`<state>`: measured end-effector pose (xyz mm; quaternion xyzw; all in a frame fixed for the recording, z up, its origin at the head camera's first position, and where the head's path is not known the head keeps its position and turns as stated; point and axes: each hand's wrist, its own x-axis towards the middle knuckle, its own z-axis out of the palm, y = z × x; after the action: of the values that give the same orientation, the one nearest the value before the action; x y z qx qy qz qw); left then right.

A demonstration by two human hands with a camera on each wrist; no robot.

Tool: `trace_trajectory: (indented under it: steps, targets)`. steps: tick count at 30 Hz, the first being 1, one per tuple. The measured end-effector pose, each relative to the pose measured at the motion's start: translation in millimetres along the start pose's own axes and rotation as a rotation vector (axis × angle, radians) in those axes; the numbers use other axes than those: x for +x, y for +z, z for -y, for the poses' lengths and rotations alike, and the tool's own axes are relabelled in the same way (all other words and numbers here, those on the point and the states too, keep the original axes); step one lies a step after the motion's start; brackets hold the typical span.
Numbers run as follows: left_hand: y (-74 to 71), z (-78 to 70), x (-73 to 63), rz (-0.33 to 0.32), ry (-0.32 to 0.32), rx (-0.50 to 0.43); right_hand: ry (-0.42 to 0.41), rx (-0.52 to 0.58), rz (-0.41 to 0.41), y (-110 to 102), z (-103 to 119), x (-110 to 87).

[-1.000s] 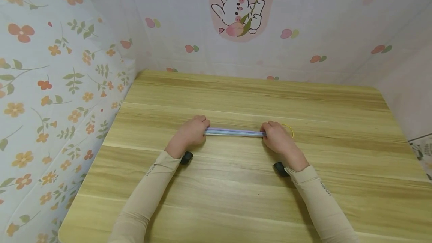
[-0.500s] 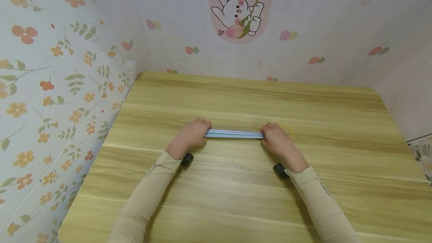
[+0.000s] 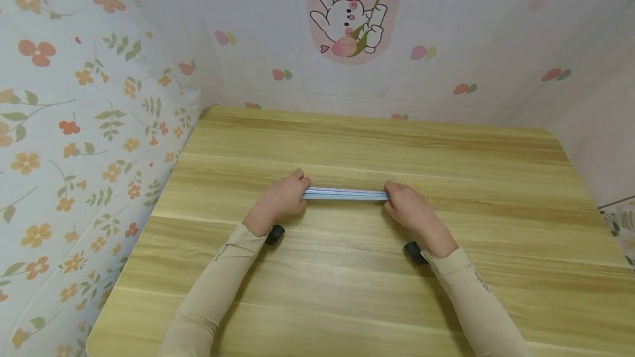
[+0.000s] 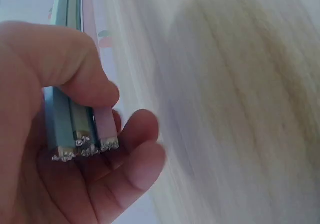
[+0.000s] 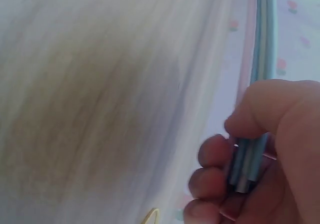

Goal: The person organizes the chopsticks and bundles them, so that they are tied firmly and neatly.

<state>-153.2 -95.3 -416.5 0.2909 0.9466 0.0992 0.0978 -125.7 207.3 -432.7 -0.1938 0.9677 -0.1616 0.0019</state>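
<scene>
The left hand (image 3: pixel 284 194) is closed round one end of a bundle of slim pastel sticks (image 3: pixel 346 194), thumb across them and fingers curled below; their tips glitter in the left wrist view. The right hand (image 3: pixel 409 205) grips the other end in the same way, so the bundle spans level between the two, over the wood-grain surface (image 3: pixel 347 280). Just beside the right hand, on its outer side, is a thin yellow loop (image 3: pixel 429 196). Beyond the surface's far edge hangs a printed white cloth (image 3: pixel 258 26).
</scene>
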Motion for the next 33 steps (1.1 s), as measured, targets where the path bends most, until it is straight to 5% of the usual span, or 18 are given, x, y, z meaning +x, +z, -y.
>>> trace_trajectory:
  steps: [7,16,33]
  targets:
    - [1.7,-3.7,0.7,-0.005,-0.019,0.049,-0.023,-0.022,-0.059,-2,5,-1.5]
    - [4.8,-8.4,-0.2,-0.136,-0.023,0.199,-0.049,-0.081,-0.114,-4,8,-3.7]
    - [0.7,-10.1,-5.5,-0.168,0.002,0.159,-0.080,-0.057,-0.250,-9,14,-5.2]
